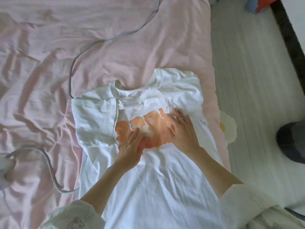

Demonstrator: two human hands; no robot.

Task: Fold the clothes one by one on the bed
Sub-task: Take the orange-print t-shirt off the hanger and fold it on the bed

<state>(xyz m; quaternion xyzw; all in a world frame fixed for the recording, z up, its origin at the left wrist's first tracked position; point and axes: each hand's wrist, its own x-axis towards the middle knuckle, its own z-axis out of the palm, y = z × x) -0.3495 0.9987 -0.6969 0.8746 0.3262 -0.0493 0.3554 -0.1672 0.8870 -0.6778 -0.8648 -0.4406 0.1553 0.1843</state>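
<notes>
Your fingers [177,120] lie straight and fairly spread, gripping nothing — both palms are pressed flat on the white T-shirt [148,179]. Your left hand [130,146] rests on the lower left of the orange print [148,129], fingertips pointing up toward the collar, and your right hand [183,131], with a ring on one finger, covers the print's right side, its fingertips reaching to the folded-in right sleeve. The shirt lies directly under both hands, chest up, collar away from you and hem running down toward your body and out of view. Judging from how it lies, you are midway through this garment: both sleeve sides appear already turned inward — the left one forms a flat panel just beside your left hand — while the long body has not yet been folded up. What looks left is to smooth the chest, bring the hem up toward the collar, and set the shirt aside. No other folded clothes show, so I cannot tell how many pieces remain. The shirt rests on the rumpled pink bed sheet [41,80], near the bed's right edge, with a grey cable [79,57] looping across the sheet to its left, apart from your hands.
</notes>
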